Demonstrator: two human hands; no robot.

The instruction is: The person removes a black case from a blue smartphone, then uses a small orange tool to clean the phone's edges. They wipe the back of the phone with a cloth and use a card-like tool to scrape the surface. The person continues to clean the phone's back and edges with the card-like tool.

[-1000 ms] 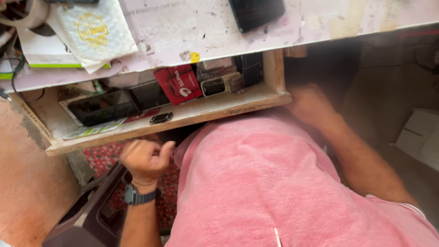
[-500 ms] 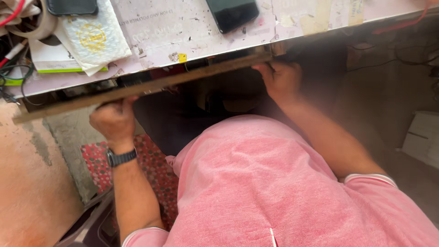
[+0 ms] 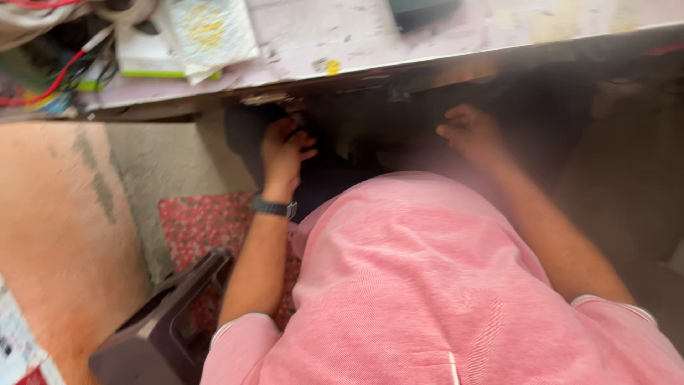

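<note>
Both hands are seen under the front edge of a worn, pale table (image 3: 399, 43). Left hand (image 3: 283, 151) is curled up, with the fingers bent in toward the palm, just below the table edge; what is gripped by it cannot be told, because the spot is dark and blurred. A dark watch (image 3: 273, 207) is worn on that wrist. Right hand (image 3: 470, 132) is held up to the underside of the table too, with the fingers bent; if something is held by it cannot be told. The hands are likely kept this high because the shut drawer (image 3: 370, 82) sits right there, under the table top. Only its thin front edge can be seen. Its long side runs left to right along the table, tipped up a little toward the right. On top of the table, a white packet (image 3: 206, 32) and red wires (image 3: 50, 89) are seen. A pink shirt (image 3: 442, 285) fills the bottom, and a dark stool (image 3: 164, 328) is seen beside a red patterned mat (image 3: 196, 224).
</note>
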